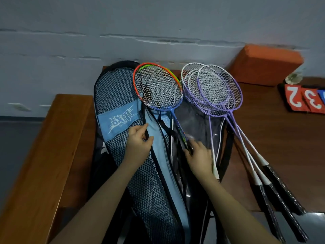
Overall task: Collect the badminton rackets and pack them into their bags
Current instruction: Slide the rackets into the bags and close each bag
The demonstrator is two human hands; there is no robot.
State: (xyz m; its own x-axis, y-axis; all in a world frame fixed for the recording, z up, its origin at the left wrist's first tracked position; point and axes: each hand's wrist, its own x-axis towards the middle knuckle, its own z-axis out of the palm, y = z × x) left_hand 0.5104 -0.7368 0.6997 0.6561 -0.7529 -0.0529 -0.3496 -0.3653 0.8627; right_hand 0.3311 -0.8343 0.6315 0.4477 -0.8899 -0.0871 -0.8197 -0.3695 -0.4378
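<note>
A light blue mesh racket bag [123, 155] lies lengthwise on the wooden table, its black-edged flap lifted. My left hand [139, 143] pinches that flap's edge near the white logo. An orange, green and blue racket [158, 87] lies with its head at the bag's top and its shaft running down into the opening. My right hand [198, 157] grips this racket's shaft low down. To the right, three purple and white rackets [219, 88] lie fanned over a clear plastic bag [197, 125], their black handles [274, 189] pointing toward me.
The wooden table [281, 131] ends at a grey wall. An orange block [263, 64] stands at the back right. Red and blue number cards [306, 99] lie at the right edge. A wooden bench or rail [52, 155] runs along the left.
</note>
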